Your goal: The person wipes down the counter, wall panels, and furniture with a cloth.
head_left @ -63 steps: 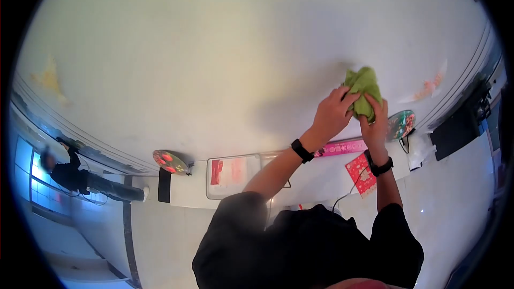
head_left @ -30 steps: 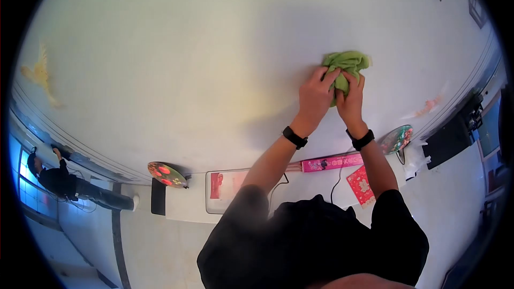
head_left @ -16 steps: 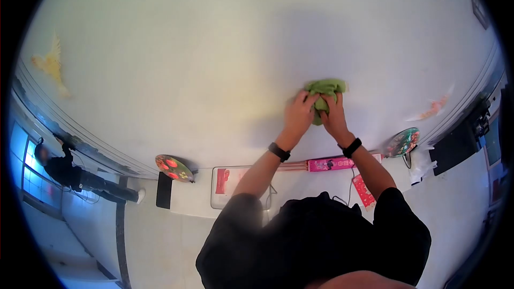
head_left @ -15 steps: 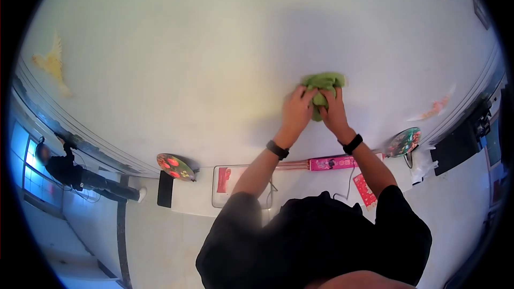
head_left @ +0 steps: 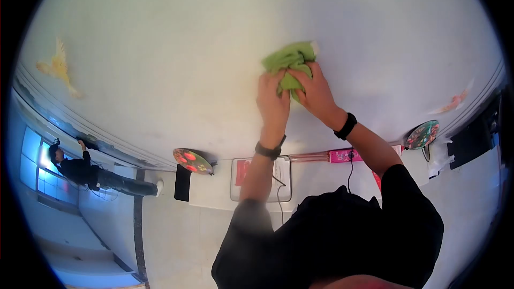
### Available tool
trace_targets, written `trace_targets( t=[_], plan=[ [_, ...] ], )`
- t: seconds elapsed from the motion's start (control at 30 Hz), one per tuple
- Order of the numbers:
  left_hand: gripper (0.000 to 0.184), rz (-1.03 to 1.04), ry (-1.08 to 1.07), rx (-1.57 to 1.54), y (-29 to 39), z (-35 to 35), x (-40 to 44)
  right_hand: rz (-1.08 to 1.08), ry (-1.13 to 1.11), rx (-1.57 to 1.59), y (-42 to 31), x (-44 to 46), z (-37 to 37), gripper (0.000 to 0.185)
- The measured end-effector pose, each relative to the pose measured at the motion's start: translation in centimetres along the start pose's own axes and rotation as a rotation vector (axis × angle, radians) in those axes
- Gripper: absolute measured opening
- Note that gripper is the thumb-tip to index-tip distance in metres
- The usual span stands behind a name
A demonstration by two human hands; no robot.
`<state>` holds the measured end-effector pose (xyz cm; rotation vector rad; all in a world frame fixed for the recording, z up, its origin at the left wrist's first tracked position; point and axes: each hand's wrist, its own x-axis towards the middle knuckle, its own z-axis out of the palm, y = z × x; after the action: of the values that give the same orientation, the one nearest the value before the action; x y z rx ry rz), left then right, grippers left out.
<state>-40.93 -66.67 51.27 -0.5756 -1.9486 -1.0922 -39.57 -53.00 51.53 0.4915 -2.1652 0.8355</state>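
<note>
A crumpled green cloth point(head_left: 290, 58) is pressed against the pale wall point(head_left: 176, 75) in front of me. My left hand point(head_left: 273, 99) grips its lower left part, fingers curled into the fabric. My right hand point(head_left: 320, 95) holds the lower right part, thumb and fingers bunching the cloth. The two hands are close together, their thumbs near each other. Both wrists wear a dark band. What lies under the cloth is hidden.
Below the wall stands a white table point(head_left: 209, 195) with a tray point(head_left: 291, 179), a pink box point(head_left: 342, 155) and two round patterned fans, left point(head_left: 193, 161) and right point(head_left: 423, 135). Cables cross it. Bird decorations point(head_left: 60, 69) mark the wall. Another person point(head_left: 80, 168) is at far left.
Both hands and the cloth have moved up and left across the wall. The view has shifted, so the table things appear further right.
</note>
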Motion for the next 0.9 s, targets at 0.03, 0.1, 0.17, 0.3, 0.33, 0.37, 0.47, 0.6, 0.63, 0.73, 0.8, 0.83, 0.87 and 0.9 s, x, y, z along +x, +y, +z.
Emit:
trace_targets(
  t=[0.03,0.1,0.17,0.3,0.33,0.37,0.47,0.6,0.63,0.73,0.8,0.83,0.87,0.9],
  plan=[
    [0.044,-0.014,-0.023,0.012,-0.5,0.4,-1.0,0.011,-0.020,-0.009,0.7,-1.0,0.4,0.049],
    [0.042,-0.012,-0.053,0.017,-1.7,1.7,-3.2,0.006,-0.045,-0.020,2.0,-2.9,0.6,0.049],
    [0.042,-0.013,-0.086,0.018,-2.0,3.1,-4.5,0.025,-0.070,-0.024,3.5,-4.6,0.5,0.049],
    [0.043,-0.004,-0.136,-0.039,-0.9,6.5,-6.8,0.089,-0.102,-0.019,6.8,-8.2,-1.4,0.049],
    [0.043,0.006,-0.142,-0.065,-0.4,7.5,-7.2,0.101,-0.099,-0.018,7.7,-8.8,-2.1,0.049],
    [0.043,0.022,-0.155,-0.057,0.3,8.4,-7.3,0.113,-0.078,-0.019,8.6,-9.4,-2.9,0.050],
    [0.044,0.070,-0.186,-0.047,2.8,10.7,-7.7,0.131,-0.021,-0.043,10.2,-10.7,-5.6,0.051],
    [0.046,0.161,-0.147,-0.063,6.4,12.6,-5.1,0.088,0.031,-0.103,10.9,-8.3,-10.5,0.053],
    [0.046,0.188,-0.136,-0.069,7.6,12.7,-4.0,0.084,0.041,-0.110,10.8,-7.3,-11.8,0.053],
    [0.047,0.187,-0.124,-0.146,11.7,13.2,0.7,-0.004,0.176,-0.135,10.2,-3.3,-15.7,0.054],
    [0.049,0.177,-0.091,-0.236,14.3,14.2,3.4,0.008,0.251,-0.123,9.5,-0.8,-18.3,0.054],
    [0.050,0.171,-0.073,-0.282,15.1,14.8,4.0,0.013,0.289,-0.119,9.4,-0.4,-19.1,0.054],
    [0.051,0.185,-0.084,-0.297,15.6,15.4,4.3,0.033,0.317,-0.121,9.5,-0.5,-19.4,0.054],
    [0.052,0.200,-0.092,-0.312,16.1,16.1,4.5,0.050,0.346,-0.124,9.7,-0.5,-19.7,0.054]
  ],
)
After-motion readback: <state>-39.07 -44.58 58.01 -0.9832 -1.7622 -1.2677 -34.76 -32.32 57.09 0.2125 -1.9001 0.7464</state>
